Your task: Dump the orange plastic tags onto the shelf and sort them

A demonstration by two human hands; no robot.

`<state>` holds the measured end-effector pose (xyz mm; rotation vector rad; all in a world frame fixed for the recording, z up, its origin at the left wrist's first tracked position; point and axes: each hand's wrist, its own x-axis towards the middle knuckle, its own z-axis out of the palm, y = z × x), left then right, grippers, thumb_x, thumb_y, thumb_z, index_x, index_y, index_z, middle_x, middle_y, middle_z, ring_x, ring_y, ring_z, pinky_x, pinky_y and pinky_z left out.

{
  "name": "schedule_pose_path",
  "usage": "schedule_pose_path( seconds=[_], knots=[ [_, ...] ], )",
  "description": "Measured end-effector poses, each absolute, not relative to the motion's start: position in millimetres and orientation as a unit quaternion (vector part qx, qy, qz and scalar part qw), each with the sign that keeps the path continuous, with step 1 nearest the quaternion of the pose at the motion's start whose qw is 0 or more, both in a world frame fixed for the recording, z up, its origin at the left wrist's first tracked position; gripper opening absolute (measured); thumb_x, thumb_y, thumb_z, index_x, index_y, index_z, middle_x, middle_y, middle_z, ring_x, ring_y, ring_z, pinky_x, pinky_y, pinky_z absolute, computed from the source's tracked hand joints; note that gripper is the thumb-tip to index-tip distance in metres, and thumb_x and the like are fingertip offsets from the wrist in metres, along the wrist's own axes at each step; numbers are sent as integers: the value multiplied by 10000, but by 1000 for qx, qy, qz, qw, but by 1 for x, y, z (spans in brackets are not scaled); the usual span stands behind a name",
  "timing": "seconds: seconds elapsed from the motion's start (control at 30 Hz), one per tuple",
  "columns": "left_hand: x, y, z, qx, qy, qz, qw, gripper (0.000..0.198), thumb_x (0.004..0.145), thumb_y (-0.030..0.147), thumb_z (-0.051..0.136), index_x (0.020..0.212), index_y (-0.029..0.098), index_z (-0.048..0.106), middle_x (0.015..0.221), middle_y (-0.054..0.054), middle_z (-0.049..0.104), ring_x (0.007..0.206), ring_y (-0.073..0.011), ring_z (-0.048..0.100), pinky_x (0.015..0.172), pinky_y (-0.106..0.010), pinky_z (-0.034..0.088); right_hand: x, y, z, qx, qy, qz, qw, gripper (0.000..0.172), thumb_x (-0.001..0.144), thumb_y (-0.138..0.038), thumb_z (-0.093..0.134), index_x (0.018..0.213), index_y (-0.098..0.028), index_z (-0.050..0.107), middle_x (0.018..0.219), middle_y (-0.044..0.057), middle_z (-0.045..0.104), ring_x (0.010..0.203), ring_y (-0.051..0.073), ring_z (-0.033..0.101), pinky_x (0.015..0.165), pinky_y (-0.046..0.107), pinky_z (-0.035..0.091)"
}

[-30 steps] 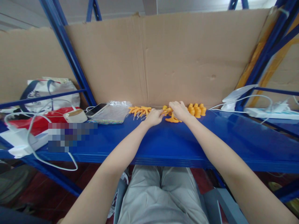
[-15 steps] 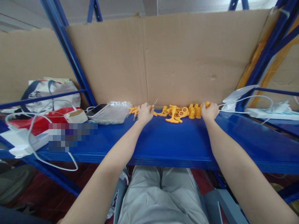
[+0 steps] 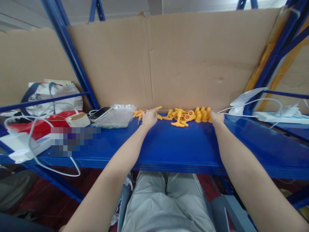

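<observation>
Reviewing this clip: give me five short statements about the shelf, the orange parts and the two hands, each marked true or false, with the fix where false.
1. The shelf is blue. True.
2. The left hand is at the pile of long orange pieces. True.
3. The right hand rests on the phone. False: it is beside the row of upright orange parts, far from the phone.
4. A clear plastic bag lies between the phone and the orange pieces. True.
5. A metal sheet backs the shelf. False: it is a cardboard sheet.
</observation>
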<state>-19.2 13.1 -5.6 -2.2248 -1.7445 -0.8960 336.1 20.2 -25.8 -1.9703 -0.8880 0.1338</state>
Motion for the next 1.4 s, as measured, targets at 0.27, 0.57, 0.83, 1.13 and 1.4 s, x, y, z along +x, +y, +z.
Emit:
schedule_pose_path(
  seconds=[0.27, 0.57, 0.83, 1.13, 1.4],
  knots=[
    [-25, 21, -16, -738, -636, -217, 66, 460, 985, 278, 420, 1425, 227, 543, 1456, -116, 586, 1390, -309, 486, 1149, -538, 364, 317, 10, 2, -746, -284, 4, 602, 299, 947, -203, 422, 938, -125, 710, 1064, 212, 712, 1100, 293, 672, 948, 397, 514],
    [-29, 34, -27, -729, -668, -146, 26, 592, 1001, 411, 302, 1543, 185, 382, 1658, -149, 278, 1529, -326, 268, 1227, -574, 221, 256, -1, 38, -535, -378, 464, 597, 442, 1034, -258, 259, 798, -150, 617, 682, 82, 656, 643, 151, 645, 698, 259, 532],
    [-29, 38, -31, -734, -656, -173, 29, 591, 976, 417, 363, 1518, 192, 435, 1659, -166, 260, 1520, -367, 274, 1205, -596, 248, 230, 0, 23, -537, -431, 544, 479, 426, 1036, -264, 291, 850, -136, 653, 726, 121, 708, 689, 175, 686, 745, 269, 542],
    [-26, 32, -27, -745, -642, -176, 39, 499, 985, 380, 396, 1427, 199, 540, 1658, -149, 282, 1525, -361, 266, 1206, -595, 250, 226, 5, 14, -545, -432, 554, 458, 420, 1037, -249, 331, 819, -124, 668, 702, 117, 715, 650, 171, 683, 772, 275, 558],
    [-15, 20, -22, -799, -569, -183, 73, 465, 996, 310, 399, 1420, 185, 543, 1651, -135, 305, 1542, -319, 233, 1226, -611, 205, 223, 1, 14, -551, -458, 540, 441, 419, 1038, -282, 342, 819, -138, 668, 718, 113, 712, 661, 174, 669, 754, 272, 538]
  ],
)
